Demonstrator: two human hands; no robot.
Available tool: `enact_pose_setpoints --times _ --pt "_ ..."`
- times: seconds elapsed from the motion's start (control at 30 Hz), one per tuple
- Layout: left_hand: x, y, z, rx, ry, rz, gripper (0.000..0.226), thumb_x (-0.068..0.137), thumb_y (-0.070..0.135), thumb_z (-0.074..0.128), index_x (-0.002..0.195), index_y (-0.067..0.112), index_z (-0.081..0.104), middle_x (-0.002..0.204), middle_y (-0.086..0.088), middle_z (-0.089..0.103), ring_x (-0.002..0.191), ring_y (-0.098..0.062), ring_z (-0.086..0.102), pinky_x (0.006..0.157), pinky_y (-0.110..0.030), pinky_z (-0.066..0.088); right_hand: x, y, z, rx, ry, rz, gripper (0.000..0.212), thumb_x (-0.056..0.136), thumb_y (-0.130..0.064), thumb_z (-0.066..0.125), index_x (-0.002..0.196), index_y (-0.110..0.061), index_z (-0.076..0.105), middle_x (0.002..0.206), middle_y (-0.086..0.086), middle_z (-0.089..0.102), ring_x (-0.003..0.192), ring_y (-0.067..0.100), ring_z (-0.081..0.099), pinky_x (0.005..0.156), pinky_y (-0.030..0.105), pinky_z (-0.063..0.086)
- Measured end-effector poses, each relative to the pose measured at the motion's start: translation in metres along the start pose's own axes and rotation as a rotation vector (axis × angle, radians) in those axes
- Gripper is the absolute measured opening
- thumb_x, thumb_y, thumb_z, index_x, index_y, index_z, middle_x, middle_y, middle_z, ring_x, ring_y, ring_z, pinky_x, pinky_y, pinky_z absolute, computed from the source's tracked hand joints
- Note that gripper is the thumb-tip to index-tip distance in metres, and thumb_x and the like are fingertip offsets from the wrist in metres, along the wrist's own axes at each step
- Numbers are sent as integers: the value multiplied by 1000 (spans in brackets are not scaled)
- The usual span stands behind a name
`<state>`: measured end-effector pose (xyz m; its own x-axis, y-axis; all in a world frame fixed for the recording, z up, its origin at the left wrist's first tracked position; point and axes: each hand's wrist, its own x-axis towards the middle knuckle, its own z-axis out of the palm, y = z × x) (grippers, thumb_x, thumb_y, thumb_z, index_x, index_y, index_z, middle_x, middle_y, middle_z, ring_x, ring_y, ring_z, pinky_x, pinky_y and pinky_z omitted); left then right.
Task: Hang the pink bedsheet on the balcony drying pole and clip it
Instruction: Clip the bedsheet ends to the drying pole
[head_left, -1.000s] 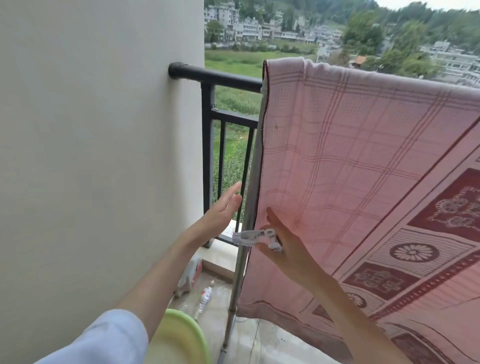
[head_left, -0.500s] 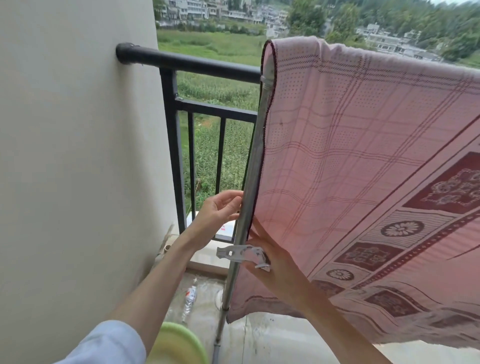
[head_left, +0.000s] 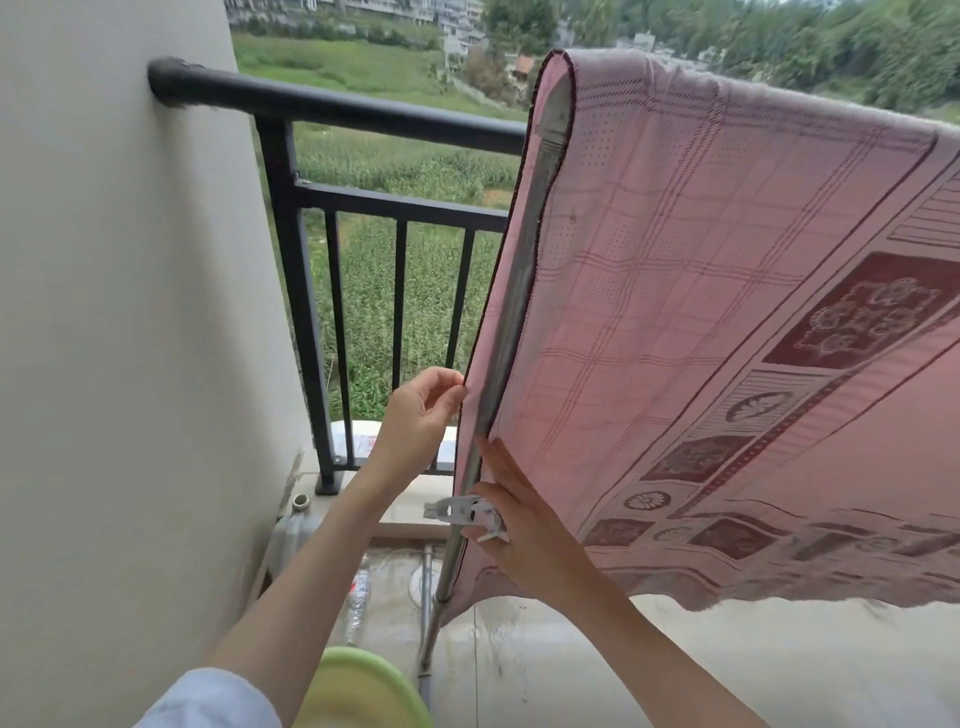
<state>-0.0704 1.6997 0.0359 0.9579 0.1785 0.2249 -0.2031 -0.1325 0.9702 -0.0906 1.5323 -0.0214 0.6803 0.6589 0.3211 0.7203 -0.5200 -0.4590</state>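
The pink bedsheet (head_left: 701, 291) with dark red patterns hangs draped over the drying rack, covering its top bar. The rack's metal upright pole (head_left: 511, 306) shows along the sheet's left edge. My left hand (head_left: 421, 415) pinches that left hem at mid height. My right hand (head_left: 511, 512) holds a white plastic clip (head_left: 457, 510) lower down against the pole, its fingers lying along the sheet.
A black balcony railing (head_left: 332, 109) runs from the white wall (head_left: 114, 312) on the left behind the rack. A plastic bottle (head_left: 358, 592) lies on the wet floor near the pole's foot. A green basin (head_left: 363, 691) sits at the bottom edge.
My left hand has closed from open fingers and moved right to pinch the sheet's hem. My right hand with the clip stays by the pole. The view has shifted left and down.
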Motion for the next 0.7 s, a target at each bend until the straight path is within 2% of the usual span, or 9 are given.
enact_pose_setpoints --times 0.07,0.13,0.2,0.27,0.37,0.47,0.57,0.63,0.7 --pt "-2 2 3 43 -34 27 5 89 13 58 87 18 59 81 3 62 79 -9 58 78 -24 47 2 3 1 -44 0 -7 23 84 -11 66 104 -3 57 154 -9 -3 143 3 -6 108 10 17" --pt "-6 2 6 46 -56 30 10 84 15 65 91 19 58 89 5 63 88 -9 59 76 -15 49 2 5 2 -102 4 -20 26 84 -12 67 105 -2 56 155 -6 -2 144 8 -6 106 15 25" --pt "-9 2 11 64 -34 42 27 78 22 71 100 15 57 97 2 63 95 -10 59 77 -17 52 2 3 2 -197 -2 -33 31 80 -12 71 104 1 58 155 5 9 143 23 4 101 28 40" --pt "-8 6 16 157 24 73 38 73 28 76 102 14 56 98 0 63 93 -12 59 77 -23 54 2 -3 4 -298 -10 -39 37 71 -12 78 99 3 60 149 17 29 138 35 22 92 36 51" --pt "-5 13 27 359 127 153 34 73 27 77 96 11 57 92 -3 62 85 -16 58 75 -26 51 3 -9 8 -381 -9 -32 43 64 -17 84 95 2 62 142 22 42 132 39 34 90 35 50" --pt "-4 16 31 412 182 179 24 76 22 74 92 9 63 89 -3 66 81 -14 59 75 -18 46 2 -9 7 -384 -24 -33 32 68 -17 81 89 -1 61 145 24 36 135 38 24 99 39 45" --pt "-5 17 27 345 164 176 20 74 16 75 93 12 70 87 5 69 78 -5 62 76 -10 47 -1 -4 3 -253 -56 -31 22 82 -16 68 93 0 57 153 14 16 142 31 10 104 36 41" --pt "-5 19 25 283 166 155 20 73 11 75 93 14 73 84 7 70 75 2 62 75 -5 46 -7 -3 -1 -125 -43 6 18 87 -14 62 96 -1 54 155 4 4 145 19 6 100 32 44" --pt "-5 19 26 244 180 138 22 73 9 74 94 15 74 84 9 70 74 9 61 74 -5 47 -15 -1 -3 -49 6 55 16 86 -11 62 98 -4 53 157 -4 0 145 11 9 86 32 52"
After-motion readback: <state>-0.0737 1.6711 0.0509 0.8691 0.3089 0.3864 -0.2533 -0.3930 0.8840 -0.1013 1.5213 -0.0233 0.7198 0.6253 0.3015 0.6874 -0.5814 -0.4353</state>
